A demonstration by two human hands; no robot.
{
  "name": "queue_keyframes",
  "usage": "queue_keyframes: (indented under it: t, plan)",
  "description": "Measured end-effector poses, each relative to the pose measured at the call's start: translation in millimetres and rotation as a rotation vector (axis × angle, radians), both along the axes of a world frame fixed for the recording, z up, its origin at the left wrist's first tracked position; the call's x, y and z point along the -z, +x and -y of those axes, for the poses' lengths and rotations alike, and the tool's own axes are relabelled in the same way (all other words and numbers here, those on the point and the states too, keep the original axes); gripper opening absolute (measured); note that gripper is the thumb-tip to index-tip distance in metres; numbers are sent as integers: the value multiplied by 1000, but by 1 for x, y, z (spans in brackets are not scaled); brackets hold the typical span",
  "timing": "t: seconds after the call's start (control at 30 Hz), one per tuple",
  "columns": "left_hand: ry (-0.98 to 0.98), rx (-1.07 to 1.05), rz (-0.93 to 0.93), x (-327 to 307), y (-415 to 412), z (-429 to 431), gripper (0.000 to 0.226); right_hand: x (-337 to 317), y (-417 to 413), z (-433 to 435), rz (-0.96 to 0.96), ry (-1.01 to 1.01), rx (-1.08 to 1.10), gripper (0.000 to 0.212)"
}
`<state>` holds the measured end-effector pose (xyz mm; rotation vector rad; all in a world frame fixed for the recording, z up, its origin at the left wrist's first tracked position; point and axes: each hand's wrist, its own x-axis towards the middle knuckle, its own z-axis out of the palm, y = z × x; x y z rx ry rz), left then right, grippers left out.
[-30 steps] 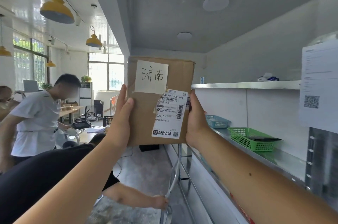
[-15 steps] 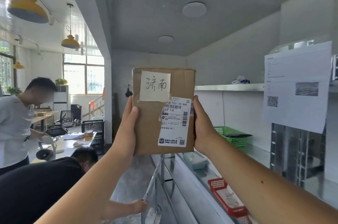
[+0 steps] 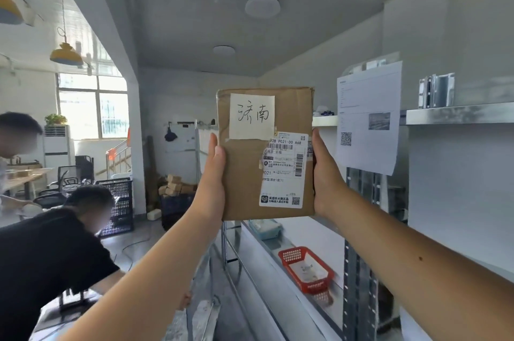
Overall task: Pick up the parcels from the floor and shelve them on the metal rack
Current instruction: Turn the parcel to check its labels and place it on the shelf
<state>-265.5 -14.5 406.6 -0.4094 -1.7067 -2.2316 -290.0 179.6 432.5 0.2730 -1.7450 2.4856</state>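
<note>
I hold a brown cardboard parcel [image 3: 247,173] upright at arm's length, in the middle of the view. It carries a white handwritten note near its top and a printed shipping label on its right side. My left hand [image 3: 212,176] grips its left edge and my right hand [image 3: 326,173] grips its right edge. The metal rack [image 3: 459,115] runs along the wall on my right, with its upper shelf at about the parcel's height.
A red basket [image 3: 307,268] and a pale blue box [image 3: 265,228] sit on a lower rack shelf. A printed sheet [image 3: 367,118] hangs from the upper shelf. A person in black [image 3: 50,257] bends low at my left. A black crate [image 3: 119,207] and cartons [image 3: 175,187] stand further back.
The view has swung right along the rack: the green basket is out of sight, the red basket and hanging sheet have come closer. Both hands keep the same hold on the parcel.
</note>
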Motion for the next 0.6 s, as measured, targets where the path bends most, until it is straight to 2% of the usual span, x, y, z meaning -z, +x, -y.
queue_keyframes:
  t: [0.07,0.17,0.3,0.37,0.5,0.6]
  plan:
    - [20,4,-8,2,8,-22,73,2,11,-22,-4,7,23,71]
    - [8,74,8,12,13,-48,83,8,27,-51,-4,23,44,70]
    - [24,69,46,23,12,-75,59,20,41,-86,18,74,130,75]
    - [12,110,69,25,14,-89,56,24,51,-102,16,95,148,77]
    - [43,207,83,25,16,-117,54,26,70,-127,33,125,263,64]
    - [54,313,96,29,9,-133,56,27,83,-141,39,133,336,67]
